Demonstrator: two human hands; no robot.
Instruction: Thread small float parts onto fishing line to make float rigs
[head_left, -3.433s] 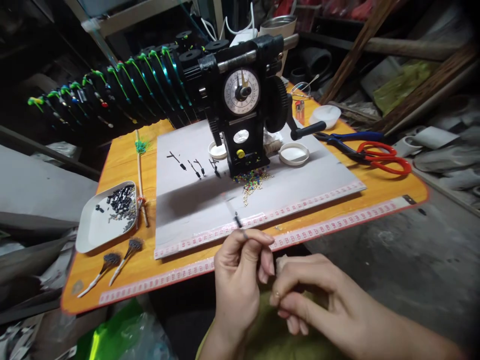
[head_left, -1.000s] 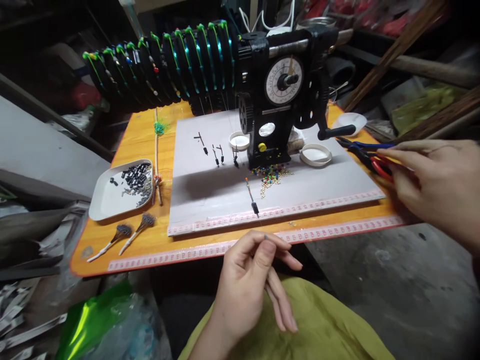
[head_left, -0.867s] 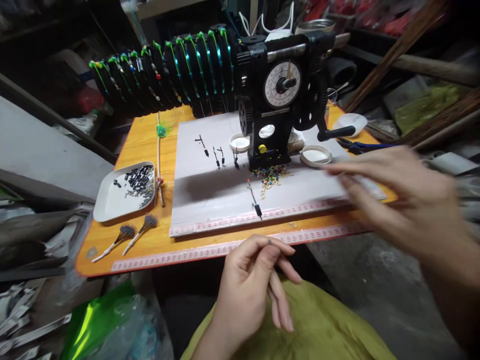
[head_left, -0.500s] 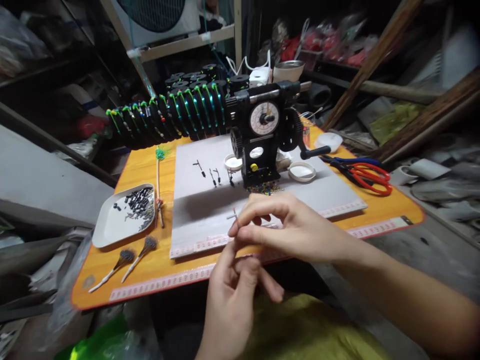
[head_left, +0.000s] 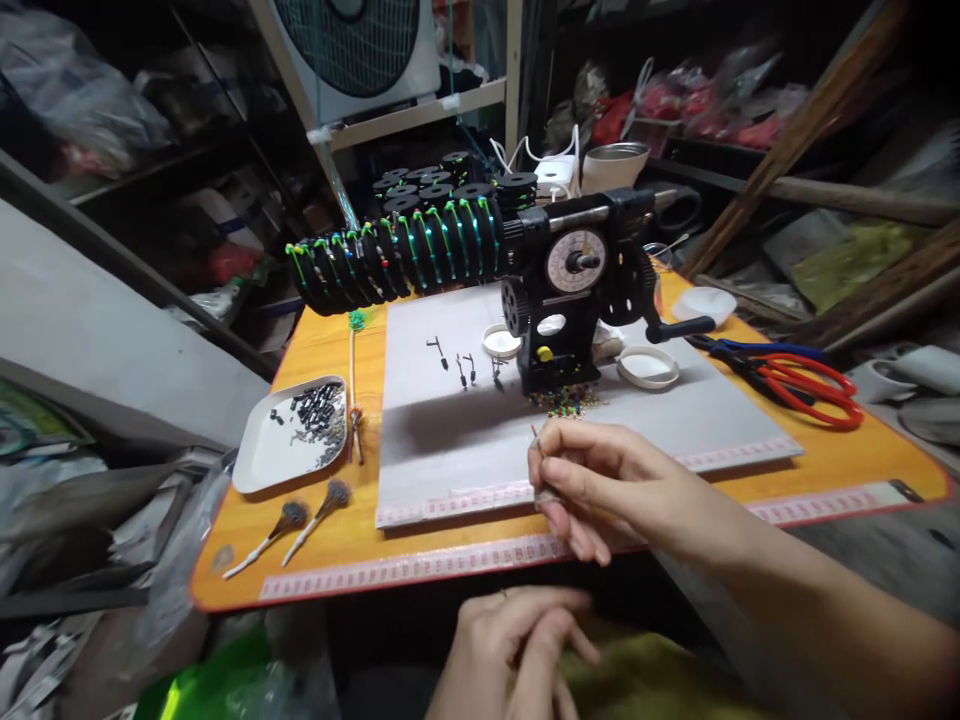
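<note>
My right hand [head_left: 600, 475] is over the front edge of the grey-white board [head_left: 450, 450], its thumb and index finger pinched on a thin, small wire-like piece [head_left: 535, 432] with a reddish tip. Most of that piece is hidden by the fingers. Below the table edge, my left hand [head_left: 517, 640] is apart from the right one, slightly blurred, its fingers loosely bent and spread with nothing visible in them. Several small black pieces with thin stems [head_left: 465, 370] lie on the board. Close beyond my right hand are tiny coloured beads [head_left: 566, 400].
A black hand-crank winding machine [head_left: 559, 340] with a dial carries a row of black spools [head_left: 405, 250]. At left are a white tray [head_left: 259, 450] of small dark parts and two bristle-headed sticks [head_left: 322, 515]. Red-handled scissors [head_left: 817, 385] lie at right, beside white lids [head_left: 649, 368].
My left hand has come away from the right and dropped below the table edge. The small piece stays in my right hand. The view has shifted, so the table appears farther right.
</note>
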